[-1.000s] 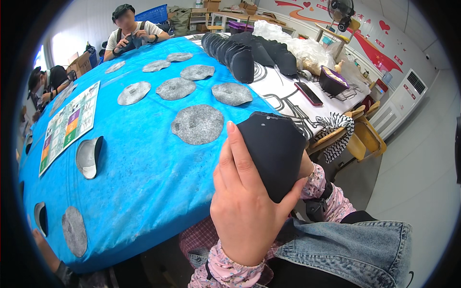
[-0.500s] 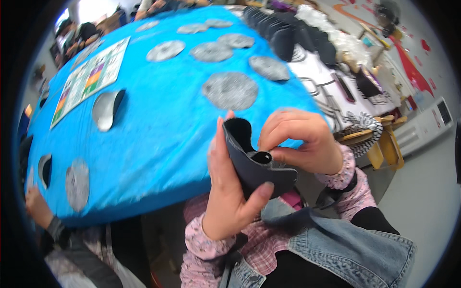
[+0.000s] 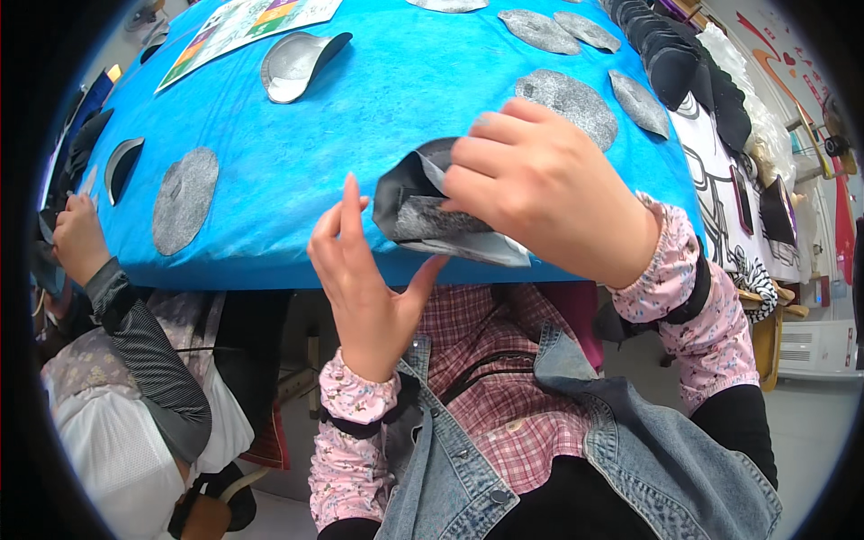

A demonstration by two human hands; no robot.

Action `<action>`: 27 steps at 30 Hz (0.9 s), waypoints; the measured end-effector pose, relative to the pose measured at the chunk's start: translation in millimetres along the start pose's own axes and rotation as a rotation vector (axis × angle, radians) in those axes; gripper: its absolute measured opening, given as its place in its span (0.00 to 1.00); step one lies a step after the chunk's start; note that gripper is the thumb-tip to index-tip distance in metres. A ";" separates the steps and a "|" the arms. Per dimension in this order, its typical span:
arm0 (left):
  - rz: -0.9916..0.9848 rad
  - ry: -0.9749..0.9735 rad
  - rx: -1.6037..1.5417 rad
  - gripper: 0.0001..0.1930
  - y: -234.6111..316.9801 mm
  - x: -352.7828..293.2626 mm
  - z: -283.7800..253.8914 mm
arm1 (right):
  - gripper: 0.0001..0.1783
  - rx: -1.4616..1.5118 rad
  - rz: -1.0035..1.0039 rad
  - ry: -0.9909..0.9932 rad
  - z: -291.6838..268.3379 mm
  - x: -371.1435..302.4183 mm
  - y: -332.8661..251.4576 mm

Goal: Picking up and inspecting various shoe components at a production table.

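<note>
My right hand point(image 3: 540, 184) is closed on a curled piece of sheet material point(image 3: 432, 216), black outside with a speckled grey face inside, and holds it up by its right side. Its fingertips are hidden behind the knuckles and the folded edge. Beside the piece's left edge, my left hand point(image 3: 364, 279) has its fingers spread, with the thumb tip close under the lower edge; I cannot tell whether it touches. Beyond my right hand lies a flat grey speckled round pad point(image 3: 576, 103) on the blue-covered table point(image 3: 297, 180).
More grey round pads point(image 3: 184, 200) lie about the table. A curved grey-and-black piece point(image 3: 297, 67) sits near a coloured printed sheet point(image 3: 234, 36). At right are a row of black pieces point(image 3: 670, 63) and a phone point(image 3: 741, 198). At left, another person's hand point(image 3: 79, 238) reaches to the table edge.
My left hand has come off the curled piece and its fingers have spread. The piece has turned and moved left, now in my right hand. The view has tilted down.
</note>
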State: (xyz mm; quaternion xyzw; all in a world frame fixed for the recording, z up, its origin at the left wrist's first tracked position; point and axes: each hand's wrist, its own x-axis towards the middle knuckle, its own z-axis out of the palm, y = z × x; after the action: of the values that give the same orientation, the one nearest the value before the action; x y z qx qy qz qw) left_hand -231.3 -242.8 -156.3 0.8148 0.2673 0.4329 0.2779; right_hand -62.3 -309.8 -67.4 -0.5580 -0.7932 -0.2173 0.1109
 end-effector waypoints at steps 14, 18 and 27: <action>-0.194 -0.537 -0.714 0.23 -17.1 54.3 -16.2 | 0.11 -0.018 0.046 -0.085 17.2 5.6 -2.9; -0.253 -0.637 -0.863 0.21 -35.5 55.0 -6.2 | 0.11 -0.017 0.078 -0.100 19.4 4.9 -2.0; -0.204 -0.604 -0.771 0.15 -34.8 53.1 -5.7 | 0.11 -0.012 0.107 -0.076 17.1 -1.8 -3.6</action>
State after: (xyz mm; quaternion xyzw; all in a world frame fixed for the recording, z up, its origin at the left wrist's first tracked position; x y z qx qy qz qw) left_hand -217.3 -181.2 -147.8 0.7116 0.0737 0.2154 0.6646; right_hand -63.9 -304.3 -84.0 -0.6080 -0.7646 -0.1947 0.0887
